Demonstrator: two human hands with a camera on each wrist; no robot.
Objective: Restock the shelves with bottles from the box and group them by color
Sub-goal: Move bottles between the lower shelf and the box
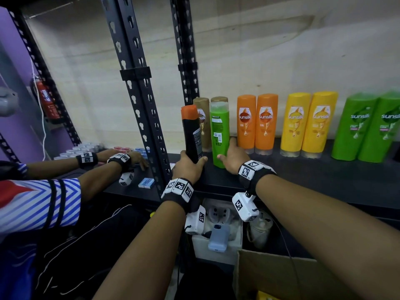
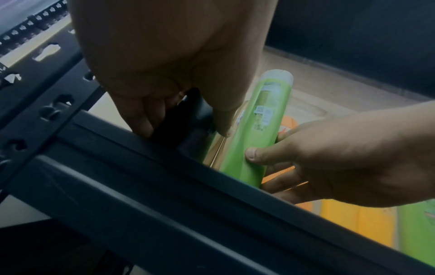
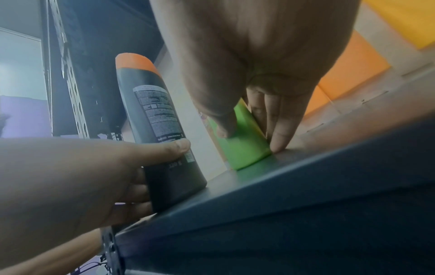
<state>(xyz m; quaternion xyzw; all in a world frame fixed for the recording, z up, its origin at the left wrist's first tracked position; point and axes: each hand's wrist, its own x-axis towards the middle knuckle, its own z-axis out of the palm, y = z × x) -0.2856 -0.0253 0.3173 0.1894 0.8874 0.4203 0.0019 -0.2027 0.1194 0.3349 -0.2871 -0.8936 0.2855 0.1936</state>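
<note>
Your left hand curls round the base of a black bottle with an orange cap, thumb across its front, holding it upright at the front edge of the dark shelf beside the slotted black upright. Your right hand grips the foot of a green bottle, thumb on one side and fingers down the other, fingertips touching the shelf. Just behind stand two brown bottles; to their right, in pairs, orange bottles, yellow bottles and green Sunsilk bottles. Below, the cardboard box stands open.
</note>
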